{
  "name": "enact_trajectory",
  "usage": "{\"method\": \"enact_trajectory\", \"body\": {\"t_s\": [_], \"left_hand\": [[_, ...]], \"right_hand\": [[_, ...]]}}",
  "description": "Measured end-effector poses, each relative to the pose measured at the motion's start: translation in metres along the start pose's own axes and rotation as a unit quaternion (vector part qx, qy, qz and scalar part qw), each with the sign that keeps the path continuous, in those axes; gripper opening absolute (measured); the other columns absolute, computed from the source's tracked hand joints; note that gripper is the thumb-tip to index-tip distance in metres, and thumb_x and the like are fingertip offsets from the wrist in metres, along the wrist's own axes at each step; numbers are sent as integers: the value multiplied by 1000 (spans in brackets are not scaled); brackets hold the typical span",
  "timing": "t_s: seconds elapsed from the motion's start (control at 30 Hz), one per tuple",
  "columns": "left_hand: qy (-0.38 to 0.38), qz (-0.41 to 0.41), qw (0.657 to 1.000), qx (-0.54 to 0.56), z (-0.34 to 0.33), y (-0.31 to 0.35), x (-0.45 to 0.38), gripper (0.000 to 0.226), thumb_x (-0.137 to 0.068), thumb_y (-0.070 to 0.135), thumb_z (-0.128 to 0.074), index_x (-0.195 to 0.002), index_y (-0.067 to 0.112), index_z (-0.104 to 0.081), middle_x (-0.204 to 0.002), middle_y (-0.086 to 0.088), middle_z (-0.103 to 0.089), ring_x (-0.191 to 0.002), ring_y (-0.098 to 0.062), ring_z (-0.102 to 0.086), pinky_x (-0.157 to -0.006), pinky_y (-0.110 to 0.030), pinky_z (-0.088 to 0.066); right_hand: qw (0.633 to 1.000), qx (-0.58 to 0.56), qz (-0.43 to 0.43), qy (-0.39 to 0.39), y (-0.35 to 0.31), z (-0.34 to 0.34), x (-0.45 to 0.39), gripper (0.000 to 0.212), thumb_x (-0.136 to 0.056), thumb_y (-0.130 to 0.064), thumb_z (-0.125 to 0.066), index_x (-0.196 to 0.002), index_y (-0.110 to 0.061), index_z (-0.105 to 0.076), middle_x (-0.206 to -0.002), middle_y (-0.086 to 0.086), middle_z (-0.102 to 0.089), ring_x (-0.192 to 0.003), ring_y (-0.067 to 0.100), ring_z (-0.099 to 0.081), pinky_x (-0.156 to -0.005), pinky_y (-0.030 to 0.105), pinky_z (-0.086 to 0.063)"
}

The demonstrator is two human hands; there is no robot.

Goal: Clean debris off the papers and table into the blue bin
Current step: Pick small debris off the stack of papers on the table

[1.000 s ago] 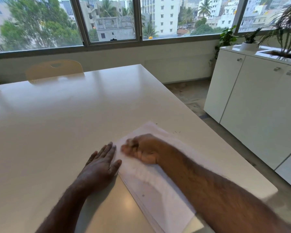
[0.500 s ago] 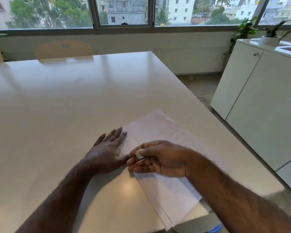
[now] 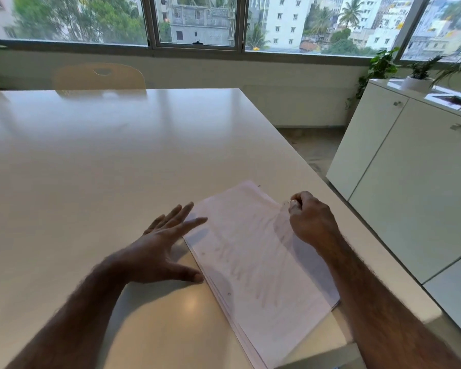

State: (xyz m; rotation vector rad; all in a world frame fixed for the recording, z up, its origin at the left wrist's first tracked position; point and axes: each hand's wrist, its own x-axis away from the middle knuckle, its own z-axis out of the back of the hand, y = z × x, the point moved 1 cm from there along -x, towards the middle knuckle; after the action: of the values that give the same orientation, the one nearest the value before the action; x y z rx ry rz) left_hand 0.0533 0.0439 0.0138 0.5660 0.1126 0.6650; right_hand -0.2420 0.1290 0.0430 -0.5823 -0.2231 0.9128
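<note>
Left hand [image 3: 160, 246] spread beside papers [image 3: 261, 251], right hand [image 3: 310, 219] curled, perhaps pinching something

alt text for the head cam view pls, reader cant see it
A person's right hand, fingers curled round something small and pale, sits at the far right edge of a stack of papers on a white table. The left hand lies spread and flat beside the stack's left edge. Windows and a white cabinet lie beyond.

Bare table [image 3: 104, 161] left of papers [image 3: 256, 251]; cabinet [image 3: 410, 187] beyond right edge.
</note>
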Motion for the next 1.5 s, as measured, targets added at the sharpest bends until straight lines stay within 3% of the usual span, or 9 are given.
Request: {"method": "enact_trajectory", "body": {"t_s": [0.27, 0.4, 0.53, 0.8, 0.87, 1.03, 1.17, 1.37, 1.5], "left_hand": [[-28, 22, 999, 5, -1, 1, -1, 86, -53, 87, -63, -130, 61, -36, -156, 28, 5, -143, 6, 17, -119, -31, 7], [-27, 42, 999, 8, 0, 2, -4, 81, -55, 94, -49, -129, 61, -38, -160, 22, -3, -145, 4, 10, -119, -31, 5], [0, 62, 998, -33, -5, 4, -7, 103, -56, 95, -44, -146, 50, -23, -159, 24, -7, -144, 3, 4, -119, -31, 4], [-45, 97, 992, -71, -7, 5, -12, 122, -46, 102, -30, -151, 46, -3, -156, 27, 13, -139, 6, 22, -116, -30, 15], [-54, 98, 991, -78, -7, 4, -14, 123, -45, 102, -27, -151, 46, 0, -153, 29, 17, -138, 6, 25, -117, -32, 16], [-69, 98, 989, -86, -8, 4, -13, 121, -48, 100, -26, -151, 45, 5, -151, 28, 22, -138, 5, 26, -117, -34, 17], [-67, 101, 989, -85, -8, 4, -14, 118, -52, 97, -29, -151, 44, 7, -153, 25, 22, -138, 4, 27, -115, -32, 19], [-67, 107, 988, -86, -7, 8, -13, 106, -69, 85, -45, -152, 42, 5, -155, 24, 20, -140, 2, 26, -116, -34, 18], [-69, 102, 989, -76, -7, 6, -15, 120, -49, 97, -28, -151, 44, 7, -151, 27, 23, -137, 4, 28, -113, -31, 21]], "right_hand": [[998, 59, 32, -8, -5, 2, 12, 25, -98, -26, -40, -114, -15, -56, -112, 13, -65, -102, 33, -58, -84, 34, -44], [992, 71, 78, 62, -7, -5, 16, 28, -95, -19, -46, -119, -8, -58, -115, 17, -58, -106, 34, -54, -87, 34, -43], [987, 57, 149, 13, -23, -24, 26, 30, -91, -18, -51, -117, -9, -63, -111, 16, -58, -104, 33, -56, -91, 33, -44], [953, 15, 284, -106, -73, -58, 74, 16, -84, -24, -60, -96, -18, -67, -91, -3, -62, -79, 12, -59, -74, 31, -55], [957, 44, 266, -103, -66, -56, 60, 17, -79, -25, -58, -89, -17, -69, -88, -1, -64, -77, 15, -61, -72, 29, -54], [990, 95, 91, 58, -35, -37, -4, 15, -71, -21, -61, -77, -9, -70, -84, 9, -68, -78, 28, -65, -61, 19, -36], [970, 54, 233, -51, -64, -68, 23, 19, -74, -22, -60, -85, -13, -74, -86, 4, -71, -79, 20, -66, -71, 23, -51], [985, 105, 110, 83, -44, -35, -30, 16, -72, -20, -63, -82, -12, -73, -86, 10, -70, -80, 28, -67, -65, 21, -42], [969, 45, 240, -42, -72, -65, 15, 20, -73, -23, -62, -86, -16, -75, -87, 2, -71, -78, 20, -65, -74, 29, -54]]}}
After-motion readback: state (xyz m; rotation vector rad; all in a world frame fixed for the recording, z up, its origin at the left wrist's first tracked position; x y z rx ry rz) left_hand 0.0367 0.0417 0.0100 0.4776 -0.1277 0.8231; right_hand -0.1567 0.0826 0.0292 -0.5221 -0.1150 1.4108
